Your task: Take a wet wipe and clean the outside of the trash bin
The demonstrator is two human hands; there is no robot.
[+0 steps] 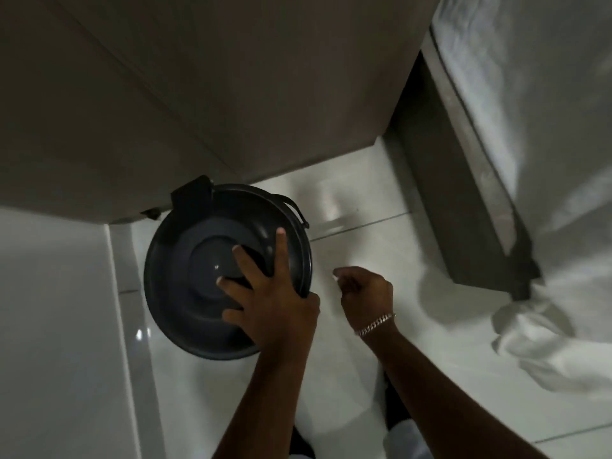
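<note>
Dark plastic trash bin [198,270] sits left of centre on the floor [364,246], looks light and slick, so left hand [275,303] splays flat on its lid to pin it; right hand [364,289] hovers half-curled, holding nothing visible, no wipe seen.

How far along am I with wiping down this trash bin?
Barely begun, by the look of it. Done: you've reached the trash bin on the tiled floor. In hand: your left hand lies spread on its lid, while the right hand hovers beside it, loosely curled; no wet wipe shows in it. Left: get a wipe and clean the bin's outside.
</note>
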